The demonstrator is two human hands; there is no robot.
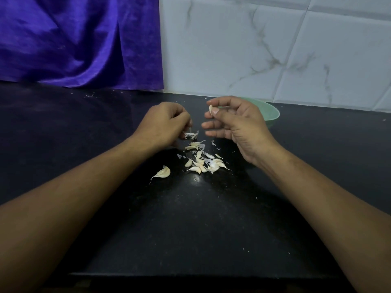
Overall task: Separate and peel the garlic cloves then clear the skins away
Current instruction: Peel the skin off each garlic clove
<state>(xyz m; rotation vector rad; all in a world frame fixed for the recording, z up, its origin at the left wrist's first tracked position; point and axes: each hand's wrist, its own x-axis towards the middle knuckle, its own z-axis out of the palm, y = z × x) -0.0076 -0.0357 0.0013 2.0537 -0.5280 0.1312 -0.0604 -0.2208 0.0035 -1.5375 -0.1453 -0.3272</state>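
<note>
Right hand pinches one clove between thumb and forefinger, long axis upright. Green bowl just behind that hand. Left hand curled, pinching skin scrap. Clove pile between both wrists.

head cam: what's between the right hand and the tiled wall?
A green bowl on the black counter, partly hidden behind the right hand, which pinches a garlic clove. Shows in the head view.
</note>
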